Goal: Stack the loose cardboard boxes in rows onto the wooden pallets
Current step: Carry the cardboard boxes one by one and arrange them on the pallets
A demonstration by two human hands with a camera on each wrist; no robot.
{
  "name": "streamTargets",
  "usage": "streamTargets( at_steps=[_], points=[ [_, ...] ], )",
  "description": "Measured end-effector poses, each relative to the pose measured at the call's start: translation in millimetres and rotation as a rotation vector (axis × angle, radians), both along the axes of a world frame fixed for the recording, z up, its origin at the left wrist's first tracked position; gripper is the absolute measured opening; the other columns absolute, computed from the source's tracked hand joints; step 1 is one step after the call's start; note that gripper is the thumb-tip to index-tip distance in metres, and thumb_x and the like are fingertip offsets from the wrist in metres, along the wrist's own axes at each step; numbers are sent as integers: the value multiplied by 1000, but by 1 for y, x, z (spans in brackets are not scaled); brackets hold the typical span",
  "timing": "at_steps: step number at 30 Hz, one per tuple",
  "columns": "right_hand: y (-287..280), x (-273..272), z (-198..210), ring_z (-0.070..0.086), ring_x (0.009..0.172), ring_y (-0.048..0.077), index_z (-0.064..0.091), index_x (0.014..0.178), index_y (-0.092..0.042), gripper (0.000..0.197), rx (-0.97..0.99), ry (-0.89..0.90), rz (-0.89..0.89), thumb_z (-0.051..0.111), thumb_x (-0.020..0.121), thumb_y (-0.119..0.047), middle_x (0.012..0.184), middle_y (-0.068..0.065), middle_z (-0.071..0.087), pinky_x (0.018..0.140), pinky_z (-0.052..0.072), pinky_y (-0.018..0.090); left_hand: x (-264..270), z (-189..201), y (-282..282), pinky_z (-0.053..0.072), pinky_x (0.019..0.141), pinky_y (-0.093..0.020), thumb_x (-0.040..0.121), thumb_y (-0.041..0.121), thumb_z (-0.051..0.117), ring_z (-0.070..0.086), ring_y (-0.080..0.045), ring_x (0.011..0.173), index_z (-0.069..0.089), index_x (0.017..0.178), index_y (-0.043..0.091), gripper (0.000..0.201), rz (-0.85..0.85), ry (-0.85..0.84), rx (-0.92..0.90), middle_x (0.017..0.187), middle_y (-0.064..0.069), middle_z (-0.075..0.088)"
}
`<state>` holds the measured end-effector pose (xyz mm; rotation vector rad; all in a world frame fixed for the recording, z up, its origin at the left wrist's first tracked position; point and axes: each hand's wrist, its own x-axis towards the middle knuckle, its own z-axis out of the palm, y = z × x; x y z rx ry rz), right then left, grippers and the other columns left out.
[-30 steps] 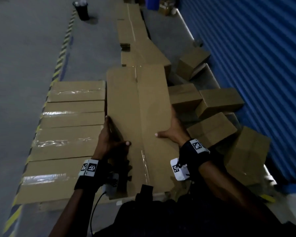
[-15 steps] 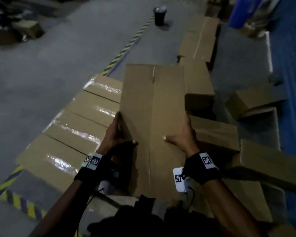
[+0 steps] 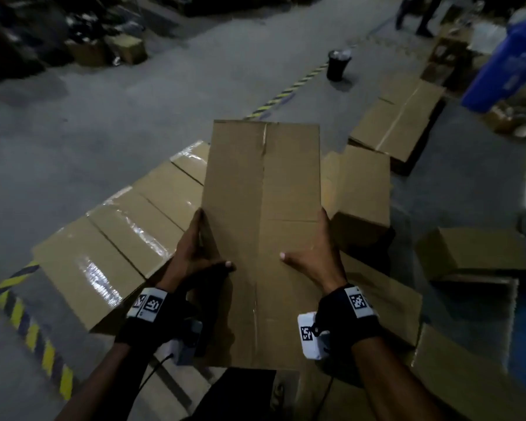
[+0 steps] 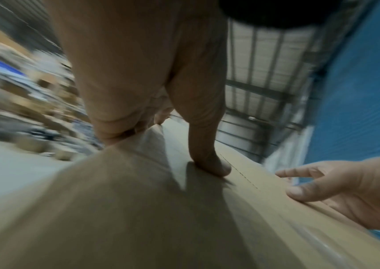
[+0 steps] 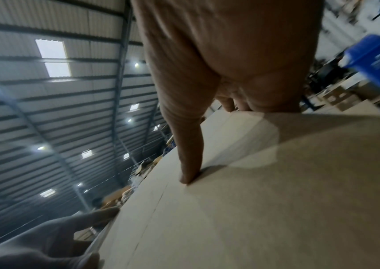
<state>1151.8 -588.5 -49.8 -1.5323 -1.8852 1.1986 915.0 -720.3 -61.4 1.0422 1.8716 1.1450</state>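
Long cardboard box is gripped by left hand and right hand, fingers wrapped round its side edges, thumbs on top. Looks light but bulky, best clamped at the sides.

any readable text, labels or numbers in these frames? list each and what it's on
Nothing reads as words or numbers.
Blue bin: pale print, too blurred to read.
Wrist bands on left hand and right hand: black-and-white square code tags, no legible text.
Held cardboard box: no print visible.
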Motion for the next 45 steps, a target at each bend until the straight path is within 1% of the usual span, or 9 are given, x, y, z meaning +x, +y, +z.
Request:
streamTargets(
  at_steps=[7,12,14,17,20,23,29,36,45],
  points=[
    [-6,-53,-28,41,133,21,4,151,-43,131,-45,-62,241,92,55,-30,147,-4,40,110,38,45,-14,-46,-58,29,118,-43,41,48,95,27,-13,144,12,156,22,144,241,-113,-26,156,7,25],
    [-23,-76,-48,35,117,3,12,155,-23,120,-95,-3,443,89,64,-7,128,-13,35,81,26,-2,-5,-73,-108,19,118,-29,45,46,95,20,-7,139,8,156,14,144,409,-90,-80,155,4,24],
    [-32,-81,-67,42,121,8,12,155,-28,125,-118,-6,501,91,60,-10,133,-13,38,89,32,4,6,-81,-127,18,110,-20,54,27,95,21,-6,135,7,155,11,135,475,-40,-129,153,2,26],
    [-53,-85,-96,46,128,17,15,152,-36,130,-180,-1,604,95,51,-21,141,-8,44,103,42,31,25,-106,-162,20,110,-22,56,26,95,25,-14,139,4,156,13,136,587,-21,-173,156,-5,26],
    [-71,-86,-124,46,124,12,18,153,-29,124,-230,-26,685,94,56,-14,138,-7,45,99,38,23,47,-127,-191,15,107,-14,57,26,94,19,-4,136,3,156,11,136,665,-29,-233,152,6,23],
    [-91,-88,-156,39,126,8,19,155,-26,123,-261,-88,731,94,57,-15,146,-2,41,101,32,20,63,-156,-216,16,109,-18,58,30,94,22,-17,144,3,156,9,135,721,-48,-301,159,-4,21],
    [-118,-111,-220,36,140,21,15,155,-28,126,-274,-207,851,94,57,-27,156,3,33,116,32,40,61,-229,-247,20,104,-19,61,25,93,28,-26,142,3,156,9,132,798,-140,-387,158,-13,25],
    [-140,-132,-336,42,126,10,18,156,-25,119,-340,-187,819,91,63,-8,146,-4,40,97,36,20,51,-336,-283,23,115,-36,56,29,94,25,-30,143,0,156,10,139,806,-163,-421,157,-17,24],
    [-160,-153,-465,45,125,13,17,154,-26,114,-398,-196,880,86,67,-2,137,-9,40,103,38,28,22,-451,-310,11,109,-20,63,20,91,17,-25,148,-3,155,11,133,771,-177,-505,162,-11,13]
  ],
)
